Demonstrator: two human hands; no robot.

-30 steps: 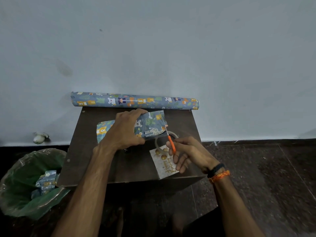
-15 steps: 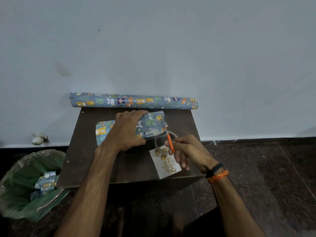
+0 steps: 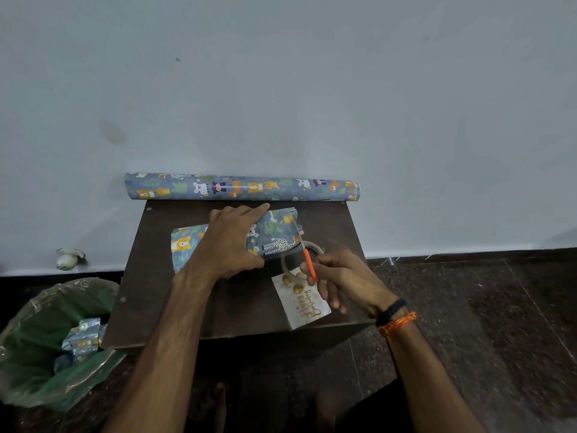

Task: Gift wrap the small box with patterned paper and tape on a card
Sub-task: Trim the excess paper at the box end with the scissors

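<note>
The right hand (image 3: pixel 338 281) is gripping an orange-handled cutter (image 3: pixel 309 264), its tip reaching up and away to the box's right end. The left hand (image 3: pixel 231 242) is pressing flat on the wrapped box (image 3: pixel 274 234), which is lying lengthwise left to right across the worktop (image 3: pixel 249 310), with the card (image 3: pixel 301 303) just beneath the right hand.

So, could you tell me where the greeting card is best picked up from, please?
Take the greeting card by its near corner, which juts slightly past the front edge of the table. Come from the front, thumb on top and fingers beneath. It lies flat, so its other edges offer little to pinch, and its far end sits under the right hand.
</note>
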